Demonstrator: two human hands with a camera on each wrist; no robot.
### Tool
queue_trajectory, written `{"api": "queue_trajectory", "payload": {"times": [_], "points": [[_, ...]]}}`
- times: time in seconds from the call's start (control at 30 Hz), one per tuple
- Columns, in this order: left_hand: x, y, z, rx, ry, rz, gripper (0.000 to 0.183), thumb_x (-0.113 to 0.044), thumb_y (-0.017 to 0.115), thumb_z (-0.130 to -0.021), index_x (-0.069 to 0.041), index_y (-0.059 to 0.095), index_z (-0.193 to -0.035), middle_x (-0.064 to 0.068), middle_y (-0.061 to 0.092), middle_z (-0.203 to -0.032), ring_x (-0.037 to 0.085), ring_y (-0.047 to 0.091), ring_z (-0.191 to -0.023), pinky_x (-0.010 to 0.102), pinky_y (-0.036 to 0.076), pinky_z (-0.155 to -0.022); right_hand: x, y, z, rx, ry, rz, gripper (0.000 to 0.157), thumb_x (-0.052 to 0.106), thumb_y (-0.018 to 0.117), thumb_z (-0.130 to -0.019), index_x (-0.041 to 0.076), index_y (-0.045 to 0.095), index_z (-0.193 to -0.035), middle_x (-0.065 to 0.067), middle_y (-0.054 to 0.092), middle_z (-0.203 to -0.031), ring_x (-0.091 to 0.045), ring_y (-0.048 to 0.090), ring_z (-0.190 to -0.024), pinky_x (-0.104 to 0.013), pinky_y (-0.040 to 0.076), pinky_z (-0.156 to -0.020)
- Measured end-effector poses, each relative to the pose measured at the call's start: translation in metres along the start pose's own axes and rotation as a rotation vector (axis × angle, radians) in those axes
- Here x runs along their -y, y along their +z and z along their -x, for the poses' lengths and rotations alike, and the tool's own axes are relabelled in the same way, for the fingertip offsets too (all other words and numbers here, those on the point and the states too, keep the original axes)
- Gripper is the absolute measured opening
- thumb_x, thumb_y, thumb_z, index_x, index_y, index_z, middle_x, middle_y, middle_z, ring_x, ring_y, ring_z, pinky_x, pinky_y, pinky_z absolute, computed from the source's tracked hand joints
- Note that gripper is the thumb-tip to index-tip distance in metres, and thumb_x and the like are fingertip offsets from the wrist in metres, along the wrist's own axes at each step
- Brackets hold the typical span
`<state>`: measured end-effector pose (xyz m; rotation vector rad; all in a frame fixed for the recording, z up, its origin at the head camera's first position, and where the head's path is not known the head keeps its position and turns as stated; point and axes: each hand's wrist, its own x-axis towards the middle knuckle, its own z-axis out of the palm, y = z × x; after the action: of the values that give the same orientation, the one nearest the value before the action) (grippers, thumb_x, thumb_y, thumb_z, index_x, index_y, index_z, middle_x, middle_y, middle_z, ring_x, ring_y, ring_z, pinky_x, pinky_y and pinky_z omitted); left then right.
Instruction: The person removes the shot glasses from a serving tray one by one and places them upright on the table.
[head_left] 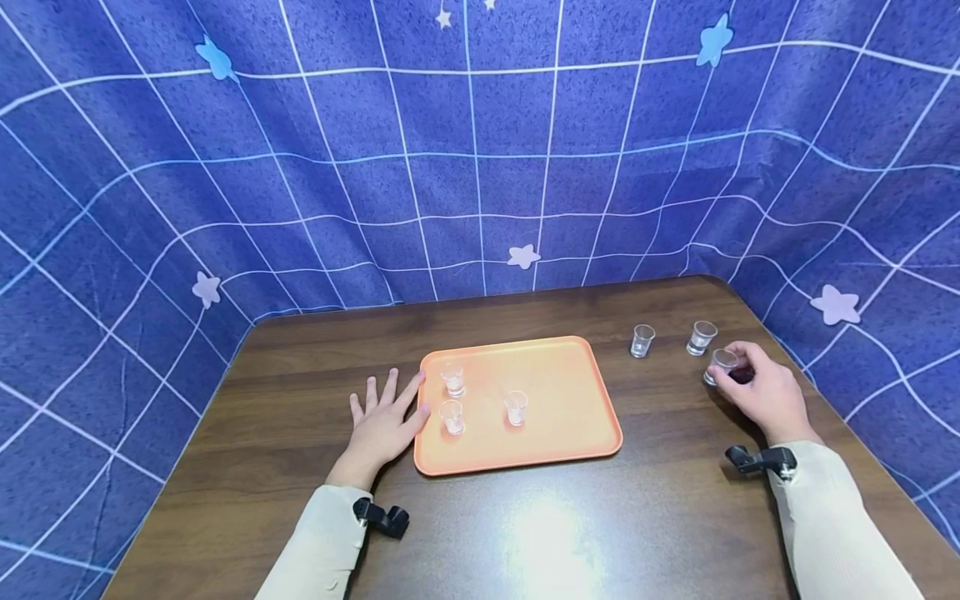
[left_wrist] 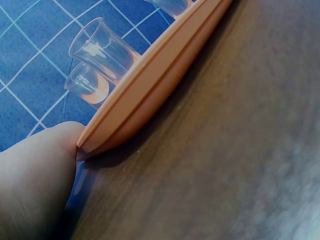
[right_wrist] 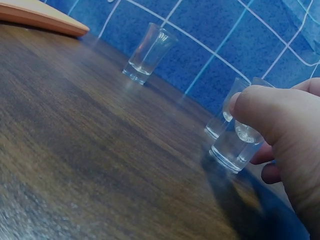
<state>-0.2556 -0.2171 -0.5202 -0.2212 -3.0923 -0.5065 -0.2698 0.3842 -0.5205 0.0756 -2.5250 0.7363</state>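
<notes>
An orange tray [head_left: 555, 400] lies on the table and bears three clear shot glasses. Two of them, a rear glass [head_left: 453, 380] and a front glass [head_left: 452, 417], stand near its left side; another glass [head_left: 516, 408] is close to the middle. My left hand [head_left: 381, 429] lies with fingers spread, thumb and index finger at the tray's left rim. At the table's right side, my right hand [head_left: 765, 396] pinches a shot glass [right_wrist: 232, 150] between thumb and fingers. The glass is upright, its base right at the tabletop.
Beyond the right hand stand two more shot glasses, one [head_left: 702, 337] close to the held glass and another [head_left: 642, 341] farther left. A blue curtain [head_left: 480, 183] with a white grid surrounds the brown wooden table [head_left: 300, 367] at the back and sides.
</notes>
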Motion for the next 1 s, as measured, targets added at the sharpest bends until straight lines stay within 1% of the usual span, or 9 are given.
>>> {"api": "queue_trajectory", "payload": {"times": [0.13,0.3,0.37,0.47,0.6,0.77,0.87,1.0], "points": [[0.000,0.001,-0.001,-0.003,0.002,0.001,0.067,-0.066,0.036,-0.101,-0.037,0.028,-0.160,0.019,0.015,-0.167,0.054,-0.002,-0.150,0.077,-0.007,-0.110,0.000,-0.002,0.000,0.012,0.012,0.008,0.049,0.037,0.078,-0.085,0.011,0.060,-0.122,-0.016,0.073,-0.097,-0.041,0.068,-0.084,-0.052,0.045,-0.066],[0.000,0.001,-0.001,0.002,0.003,-0.001,0.067,-0.067,0.035,-0.101,-0.038,0.028,-0.160,0.018,0.015,-0.168,0.054,-0.002,-0.150,0.077,-0.006,-0.110,0.001,-0.004,0.000,0.037,0.032,0.037,0.058,0.046,0.078,-0.084,0.011,0.058,-0.126,-0.019,0.072,-0.104,-0.045,0.066,-0.088,-0.058,0.044,-0.069],[0.000,0.001,-0.001,0.002,0.003,-0.001,0.066,-0.067,0.035,-0.101,-0.038,0.028,-0.160,0.018,0.015,-0.168,0.054,-0.002,-0.150,0.077,-0.006,-0.110,0.003,-0.005,0.000,0.034,0.031,0.052,0.060,0.048,0.078,-0.084,0.010,0.058,-0.126,-0.021,0.071,-0.106,-0.046,0.065,-0.089,-0.059,0.044,-0.070],[0.000,0.000,0.000,0.001,0.002,0.003,0.066,-0.066,0.036,-0.101,-0.037,0.028,-0.160,0.018,0.015,-0.168,0.054,-0.002,-0.150,0.077,-0.006,-0.110,0.007,-0.004,-0.003,0.001,0.010,0.065,0.059,0.048,0.077,-0.084,0.009,0.060,-0.125,-0.021,0.071,-0.108,-0.044,0.065,-0.090,-0.059,0.043,-0.073],[0.001,0.000,-0.001,0.003,-0.001,0.000,0.066,-0.065,0.036,-0.101,-0.037,0.028,-0.160,0.018,0.015,-0.168,0.054,-0.002,-0.150,0.077,-0.007,-0.110,0.015,-0.002,-0.011,-0.091,-0.052,0.061,0.054,0.043,0.079,-0.081,0.006,0.064,-0.118,-0.019,0.072,-0.105,-0.041,0.064,-0.090,-0.059,0.040,-0.079],[0.002,0.001,-0.002,0.006,-0.006,-0.006,0.066,-0.065,0.037,-0.101,-0.038,0.026,-0.161,0.018,0.013,-0.168,0.054,-0.004,-0.150,0.077,-0.008,-0.109,0.028,0.003,-0.020,-0.194,-0.159,0.044,0.048,0.036,0.080,-0.077,0.005,0.067,-0.110,-0.016,0.071,-0.100,-0.042,0.061,-0.092,-0.057,0.038,-0.081],[0.002,0.002,-0.002,0.008,-0.006,-0.006,0.066,-0.065,0.037,-0.101,-0.038,0.025,-0.161,0.018,0.012,-0.168,0.054,-0.004,-0.150,0.077,-0.008,-0.109,0.038,0.008,-0.025,-0.225,-0.221,0.036,0.046,0.036,0.080,-0.075,0.005,0.068,-0.107,-0.016,0.071,-0.098,-0.042,0.060,-0.091,-0.056,0.039,-0.080],[0.002,0.003,-0.003,0.009,-0.004,-0.005,0.066,-0.064,0.038,-0.102,-0.038,0.025,-0.161,0.018,0.012,-0.168,0.054,-0.005,-0.150,0.077,-0.009,-0.109,0.052,0.014,-0.030,-0.230,-0.274,0.026,0.047,0.037,0.078,-0.075,0.004,0.068,-0.108,-0.016,0.071,-0.096,-0.042,0.060,-0.091,-0.056,0.040,-0.082]]}}
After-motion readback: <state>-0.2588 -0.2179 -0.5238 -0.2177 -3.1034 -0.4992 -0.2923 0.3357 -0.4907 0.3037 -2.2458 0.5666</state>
